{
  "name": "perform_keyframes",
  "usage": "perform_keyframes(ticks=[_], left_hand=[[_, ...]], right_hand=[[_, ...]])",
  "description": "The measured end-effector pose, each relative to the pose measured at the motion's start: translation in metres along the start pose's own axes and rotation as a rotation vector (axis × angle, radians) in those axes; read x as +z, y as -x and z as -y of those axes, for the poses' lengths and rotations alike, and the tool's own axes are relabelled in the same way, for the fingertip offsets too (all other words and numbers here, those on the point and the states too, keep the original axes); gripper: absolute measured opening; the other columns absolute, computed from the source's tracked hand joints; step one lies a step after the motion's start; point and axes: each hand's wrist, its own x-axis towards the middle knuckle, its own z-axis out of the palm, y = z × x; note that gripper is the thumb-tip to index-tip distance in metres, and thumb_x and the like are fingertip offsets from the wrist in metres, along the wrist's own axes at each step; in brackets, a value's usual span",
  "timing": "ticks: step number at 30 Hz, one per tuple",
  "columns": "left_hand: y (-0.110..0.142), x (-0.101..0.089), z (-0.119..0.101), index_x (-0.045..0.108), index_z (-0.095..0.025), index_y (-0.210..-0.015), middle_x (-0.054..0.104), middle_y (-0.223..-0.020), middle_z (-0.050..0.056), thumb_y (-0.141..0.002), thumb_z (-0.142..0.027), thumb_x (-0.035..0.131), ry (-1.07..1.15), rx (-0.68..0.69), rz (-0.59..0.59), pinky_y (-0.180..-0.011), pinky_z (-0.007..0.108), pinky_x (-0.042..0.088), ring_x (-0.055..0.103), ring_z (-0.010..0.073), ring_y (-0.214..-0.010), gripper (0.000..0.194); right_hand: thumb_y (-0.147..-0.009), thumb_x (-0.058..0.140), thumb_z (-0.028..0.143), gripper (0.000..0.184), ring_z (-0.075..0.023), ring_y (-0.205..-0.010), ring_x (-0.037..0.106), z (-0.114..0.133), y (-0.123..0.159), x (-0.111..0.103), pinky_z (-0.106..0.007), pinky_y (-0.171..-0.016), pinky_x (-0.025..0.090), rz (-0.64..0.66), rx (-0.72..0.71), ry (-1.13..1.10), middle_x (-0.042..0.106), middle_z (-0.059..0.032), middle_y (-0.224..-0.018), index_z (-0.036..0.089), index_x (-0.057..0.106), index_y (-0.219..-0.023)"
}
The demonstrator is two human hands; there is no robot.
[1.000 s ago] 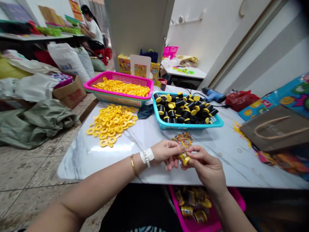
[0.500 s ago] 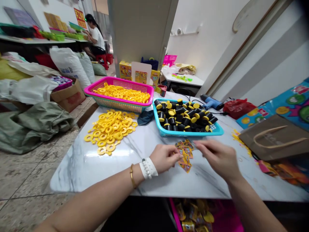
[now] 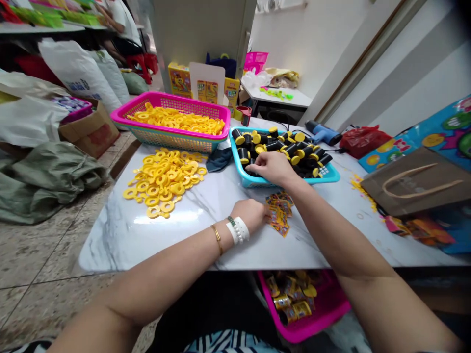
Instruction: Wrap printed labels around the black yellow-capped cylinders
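Observation:
My right hand (image 3: 273, 167) reaches into the turquoise basket (image 3: 328, 175) of black cylinders with yellow caps (image 3: 294, 149), its fingers curled down among them; what they hold is hidden. Resting on the marble table (image 3: 121, 235), my left hand (image 3: 253, 214) has its fingers curled onto a small pile of orange printed stickers (image 3: 280, 212). A white bead bracelet and a gold bangle sit on the left wrist.
A pink basket (image 3: 170, 102) of yellow rings stands at the back, with loose yellow rings (image 3: 164, 179) spread before it. A brown paper bag (image 3: 419, 183) lies right, a blue glue gun (image 3: 322, 132) behind. A pink basket (image 3: 305, 310) of wrapped pieces sits under the table edge. A person sits far back left.
The small piece held between both hands is gone from them. My right hand has moved forward from the stickers into the turquoise basket. My left hand has come down onto the sticker pile.

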Motion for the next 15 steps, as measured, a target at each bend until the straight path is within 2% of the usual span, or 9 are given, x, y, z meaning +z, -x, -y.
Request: perform_keyframes(ticks=[3, 5, 7, 10, 13, 15], left_hand=[[0.006, -0.007, 0.009, 0.074, -0.022, -0.075, 0.069, -0.073, 0.006, -0.079, -0.031, 0.071, 0.045, -0.021, -0.029, -0.062, 0.03, 0.041, 0.063, 0.0218, -0.07, 0.011], [0.009, -0.011, 0.014, 0.072, -0.02, -0.074, 0.069, -0.081, 0.007, -0.079, -0.029, 0.069, 0.039, -0.003, -0.055, -0.065, 0.03, 0.044, 0.063, 0.0213, -0.074, 0.011], [0.008, -0.012, 0.016, 0.073, -0.019, -0.082, 0.068, -0.095, 0.009, -0.082, -0.029, 0.067, 0.031, 0.006, -0.13, -0.073, 0.032, 0.048, 0.063, 0.0231, -0.085, 0.012], [0.003, -0.008, 0.015, 0.073, -0.017, -0.096, 0.065, -0.103, 0.013, -0.082, -0.033, 0.07, 0.009, 0.011, -0.21, -0.085, 0.038, 0.049, 0.06, 0.0281, -0.097, 0.022], [-0.002, 0.0, 0.015, 0.074, -0.019, -0.086, 0.064, -0.091, 0.01, -0.084, -0.025, 0.066, 0.0, 0.032, -0.175, -0.085, 0.039, 0.048, 0.059, 0.0255, -0.088, 0.01], [-0.002, 0.001, 0.018, 0.073, -0.019, -0.079, 0.063, -0.085, 0.008, -0.085, -0.019, 0.063, 0.03, 0.038, -0.171, -0.082, 0.037, 0.048, 0.059, 0.0231, -0.084, 0.012]], right_hand=[[-0.098, 0.054, 0.038, 0.032, -0.0149, -0.07, 0.061, 0.005, 0.036, -0.004, -0.028, -0.069, 0.049, -0.263, 0.006, -0.08, 0.067, -0.0032, -0.075, 0.015, 0.069, -0.081], [-0.095, 0.059, 0.036, 0.025, -0.0154, -0.066, 0.06, 0.003, 0.065, -0.005, -0.028, -0.065, 0.049, -0.465, -0.005, -0.225, 0.068, -0.0029, -0.074, 0.018, 0.068, -0.08], [-0.09, 0.066, 0.035, 0.019, -0.0159, -0.062, 0.06, -0.004, 0.088, -0.007, -0.029, -0.062, 0.049, -0.579, -0.011, -0.332, 0.067, -0.0018, -0.071, 0.02, 0.068, -0.078], [-0.088, 0.069, 0.035, 0.017, -0.017, -0.061, 0.06, -0.014, 0.104, -0.015, -0.032, -0.061, 0.05, -0.595, -0.009, -0.329, 0.067, -0.0018, -0.069, 0.021, 0.069, -0.077], [-0.088, 0.069, 0.038, 0.019, -0.0171, -0.059, 0.06, -0.016, 0.109, -0.024, -0.032, -0.059, 0.05, -0.583, 0.004, -0.361, 0.067, -0.0017, -0.068, 0.022, 0.07, -0.078], [-0.089, 0.068, 0.038, 0.019, -0.0172, -0.059, 0.06, -0.012, 0.116, -0.024, -0.032, -0.06, 0.051, -0.546, -0.005, -0.367, 0.068, -0.0019, -0.069, 0.023, 0.07, -0.078]])
